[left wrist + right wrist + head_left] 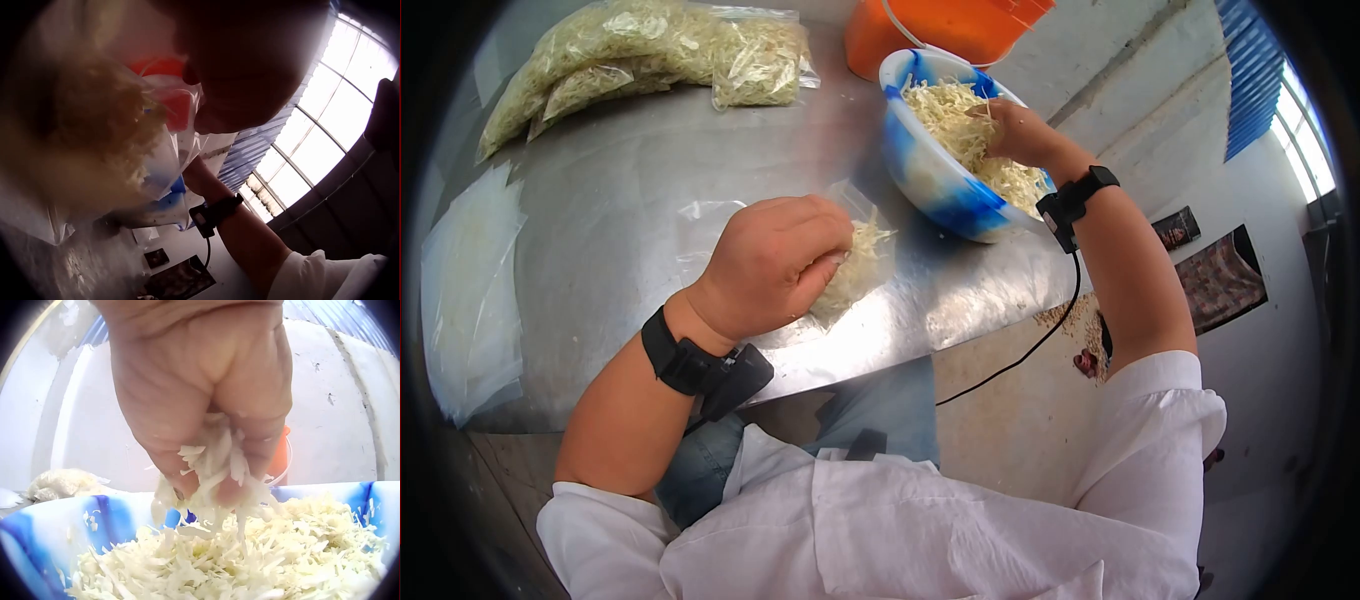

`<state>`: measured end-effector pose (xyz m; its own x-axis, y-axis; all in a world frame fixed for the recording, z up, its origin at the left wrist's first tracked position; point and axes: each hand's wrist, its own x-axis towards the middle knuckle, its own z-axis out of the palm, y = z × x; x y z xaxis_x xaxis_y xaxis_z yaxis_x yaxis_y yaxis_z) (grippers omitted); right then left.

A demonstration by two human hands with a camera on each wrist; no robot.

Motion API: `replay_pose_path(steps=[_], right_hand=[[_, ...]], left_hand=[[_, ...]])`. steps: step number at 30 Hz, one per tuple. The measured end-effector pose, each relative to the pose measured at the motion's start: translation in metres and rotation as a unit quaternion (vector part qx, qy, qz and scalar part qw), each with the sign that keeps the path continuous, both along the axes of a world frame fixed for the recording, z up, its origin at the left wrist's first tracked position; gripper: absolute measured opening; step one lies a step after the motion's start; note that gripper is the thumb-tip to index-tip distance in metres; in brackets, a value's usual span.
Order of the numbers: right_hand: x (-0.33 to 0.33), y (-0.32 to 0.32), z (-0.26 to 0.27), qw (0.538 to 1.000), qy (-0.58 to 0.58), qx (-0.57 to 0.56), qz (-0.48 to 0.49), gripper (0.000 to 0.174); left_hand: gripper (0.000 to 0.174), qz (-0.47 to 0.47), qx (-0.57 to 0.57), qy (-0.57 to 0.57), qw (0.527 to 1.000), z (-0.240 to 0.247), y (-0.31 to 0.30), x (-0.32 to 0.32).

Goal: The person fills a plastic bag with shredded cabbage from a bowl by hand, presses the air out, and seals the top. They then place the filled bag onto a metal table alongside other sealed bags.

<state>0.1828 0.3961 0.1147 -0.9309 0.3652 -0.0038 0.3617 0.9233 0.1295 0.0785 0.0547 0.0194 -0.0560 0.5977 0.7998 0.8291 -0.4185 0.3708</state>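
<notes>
My left hand [780, 255] pinches the mouth of a clear plastic bag [862, 283] partly filled with shredded cabbage, low over the metal table. In the left wrist view the bag's contents [94, 137] are blurred and close to the camera. My right hand [1025, 135] is inside a blue-and-white basin [920, 180] heaped with shredded cabbage [945, 115]. Seen from the right wrist, that hand's fingers curl round a clump of cabbage shreds [215, 450], some strands hanging down over the pile [219, 565].
Several filled bags [630, 45] lie along the far side of the metal table [610, 210]. A stack of flat clear bags [470, 290] lies at the left edge. Behind the basin stands an orange bucket [940, 25]. A black cable [1040, 345] hangs from the right wrist.
</notes>
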Motion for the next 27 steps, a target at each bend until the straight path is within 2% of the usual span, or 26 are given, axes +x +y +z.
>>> replay_pose_path(steps=[1,4,5,6,8,9,11,12,14,15,17,22,24,27], right_hand=[[-0.002,0.001,-0.004,0.999,-0.041,-0.013,0.016,0.071],[-0.009,-0.023,-0.008,0.996,-0.087,0.007,0.011,0.077],[-0.012,-0.04,0.001,0.989,-0.142,-0.024,-0.006,0.08],[-0.013,-0.036,-0.003,0.989,-0.142,-0.026,-0.006,0.08],[-0.016,-0.025,-0.013,0.988,-0.141,0.004,0.06,0.071],[-0.018,-0.021,-0.013,0.988,-0.141,0.002,0.06,0.071],[-0.021,-0.018,-0.01,0.988,-0.151,0.014,0.015,0.056],[-0.019,-0.018,-0.009,0.988,-0.152,0.013,0.015,0.056],[-0.01,-0.022,-0.003,0.993,-0.097,0.036,0.064,0.042],[-0.007,-0.023,0.003,0.993,-0.097,0.037,0.062,0.042],[-0.003,-0.023,0.015,0.999,-0.011,-0.012,0.036,0.039],[0.011,-0.013,0.024,0.998,0.057,-0.016,0.028,0.034],[0.016,-0.013,0.027,0.991,0.117,-0.061,0.002,0.032],[0.022,-0.012,0.034,0.986,0.136,-0.094,-0.023,0.03]], left_hand=[[0.019,0.001,-0.014,0.004,1.0,-0.001,0.0,-0.002],[0.021,0.006,-0.022,0.005,1.0,-0.001,-0.001,-0.003],[0.022,0.009,-0.016,0.002,1.0,0.0,-0.001,-0.002],[0.022,0.009,-0.018,0.002,1.0,0.0,-0.002,-0.002],[0.026,-0.001,-0.018,0.002,1.0,0.001,-0.003,-0.002],[0.026,-0.001,-0.019,0.001,1.0,0.0,-0.003,-0.003],[0.027,0.013,-0.023,0.018,0.999,-0.001,-0.002,-0.005],[0.027,0.012,-0.023,0.018,0.999,0.0,-0.003,-0.004],[0.026,0.047,-0.034,-0.015,0.998,0.004,-0.005,0.0],[0.026,0.045,-0.034,-0.015,0.998,0.005,-0.005,0.001],[0.024,0.086,-0.049,-0.019,0.995,0.006,-0.005,0.001],[0.021,0.087,-0.046,-0.024,0.995,0.002,-0.004,-0.001],[0.02,0.093,-0.037,-0.021,0.995,0.002,-0.004,-0.002],[0.016,0.1,-0.036,-0.007,0.994,0.002,-0.003,-0.006]])
